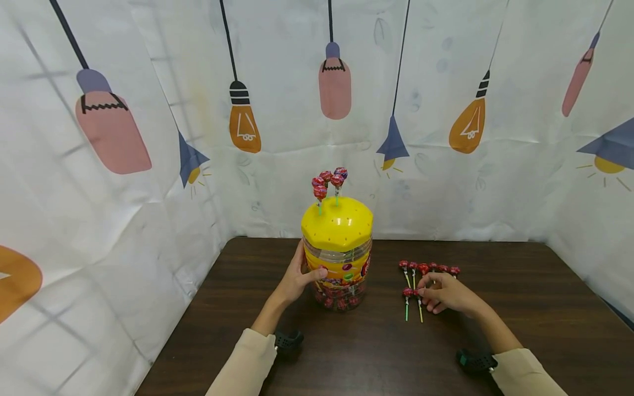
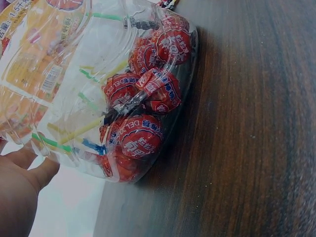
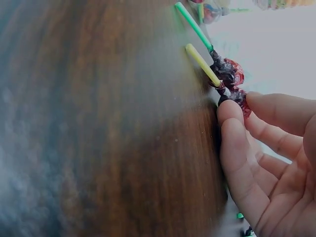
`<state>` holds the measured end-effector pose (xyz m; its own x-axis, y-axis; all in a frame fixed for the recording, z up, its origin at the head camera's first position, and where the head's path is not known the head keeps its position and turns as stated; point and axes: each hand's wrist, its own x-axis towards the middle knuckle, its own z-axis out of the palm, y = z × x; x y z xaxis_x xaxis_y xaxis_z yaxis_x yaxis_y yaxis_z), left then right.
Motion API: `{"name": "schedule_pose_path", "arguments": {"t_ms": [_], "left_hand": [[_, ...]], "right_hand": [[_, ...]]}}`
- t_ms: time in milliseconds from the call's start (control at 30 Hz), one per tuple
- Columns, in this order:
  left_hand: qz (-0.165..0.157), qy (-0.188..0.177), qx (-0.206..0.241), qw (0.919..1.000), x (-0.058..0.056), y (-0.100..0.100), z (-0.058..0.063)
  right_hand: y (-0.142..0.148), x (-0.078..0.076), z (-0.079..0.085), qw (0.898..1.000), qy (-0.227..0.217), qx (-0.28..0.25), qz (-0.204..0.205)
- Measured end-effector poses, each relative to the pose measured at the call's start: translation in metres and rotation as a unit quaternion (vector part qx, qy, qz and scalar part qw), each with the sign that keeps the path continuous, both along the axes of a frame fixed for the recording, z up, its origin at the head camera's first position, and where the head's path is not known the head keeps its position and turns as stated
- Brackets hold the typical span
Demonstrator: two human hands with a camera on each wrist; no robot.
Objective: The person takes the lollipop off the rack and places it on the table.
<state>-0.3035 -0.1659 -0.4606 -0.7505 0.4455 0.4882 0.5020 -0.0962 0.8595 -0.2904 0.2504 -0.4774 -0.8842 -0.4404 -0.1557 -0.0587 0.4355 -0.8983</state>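
While the left hand (image 1: 296, 279) grips the lollipop jar (image 1: 342, 256) mid-frame, the right hand (image 1: 447, 291) pinches a red-wrapped lollipop (image 3: 238, 98) right of centre; I'd keep the jar braced and that pinch gentle yet sure.

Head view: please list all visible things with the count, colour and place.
Backdrop: one, patterned white, behind
Table: one, dark brown, foreground
Jar: one, clear, on the table
Lid: one, yellow, on the jar
Lid lollipops: about five, mostly red, above the lid
Jar lollipops: several, red, inside the jar
Table lollipops: about eight, red, right of the jar
Sleeves: two, cream, lower edge
Wrist straps: two, dark, beside sleeves
Left hand: one, holding the jar
Right hand: one, pinching a table lollipop
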Motion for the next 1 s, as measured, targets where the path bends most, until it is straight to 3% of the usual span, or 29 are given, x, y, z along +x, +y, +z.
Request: {"name": "schedule_pose_path", "arguments": {"t_ms": [267,433,533,733,867,1000], "left_hand": [[0.004,0.000,0.001,1.0000,0.003,-0.001,0.002],[0.005,0.006,0.001,1.0000,0.002,-0.001,0.002],[0.008,0.002,-0.001,1.0000,0.003,-0.002,0.003],[0.010,-0.001,-0.004,0.9999,0.003,-0.002,0.003],[0.009,-0.006,-0.004,0.9999,0.003,0.000,0.003],[0.004,-0.006,0.001,1.0000,0.002,0.000,0.001]], "right_hand": [[0.004,0.000,0.009,1.000,0.000,0.010,0.010],[0.009,0.002,0.028,0.999,0.044,0.023,0.023],[0.008,0.007,0.041,0.996,0.089,0.000,0.018],[-0.010,0.022,0.069,0.972,0.218,-0.086,-0.002],[-0.034,0.034,0.091,0.957,0.258,-0.131,-0.022],[-0.061,0.036,0.114,0.943,0.284,-0.169,-0.026]]}}
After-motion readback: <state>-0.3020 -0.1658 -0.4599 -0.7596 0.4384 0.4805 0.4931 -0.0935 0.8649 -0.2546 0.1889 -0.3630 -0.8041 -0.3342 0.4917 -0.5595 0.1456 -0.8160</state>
